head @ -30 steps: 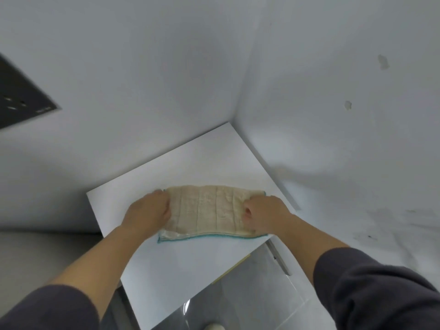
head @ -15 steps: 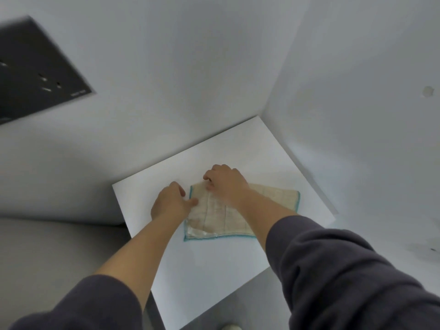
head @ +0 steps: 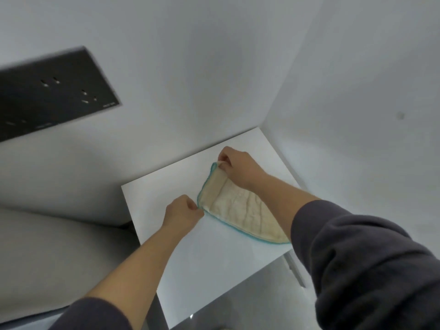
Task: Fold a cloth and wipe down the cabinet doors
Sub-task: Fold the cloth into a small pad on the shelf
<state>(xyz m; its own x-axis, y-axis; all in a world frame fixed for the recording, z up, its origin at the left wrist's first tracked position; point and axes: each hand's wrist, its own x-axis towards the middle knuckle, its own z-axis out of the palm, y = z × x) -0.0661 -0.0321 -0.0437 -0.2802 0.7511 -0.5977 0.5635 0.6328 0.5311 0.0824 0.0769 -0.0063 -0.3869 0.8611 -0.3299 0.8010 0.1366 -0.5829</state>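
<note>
The beige, teal-edged cloth (head: 240, 210) is lying doubled over on the white table (head: 166, 246), close to the corner of the walls. A second ago it was being held spread by its two ends; now the right end is being kept stacked upon the left. The near corner of that stacked edge is being pinched by the left hand (head: 182, 214), and the far corner is being pinched and slightly lifted by the right hand (head: 240, 169). The fold is judged as being squared up, and the cabinet doors are not yet being wiped.

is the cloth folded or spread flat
Folded: the cloth lies doubled on the white top; left hand and right hand pinch its stacked corners.
</note>
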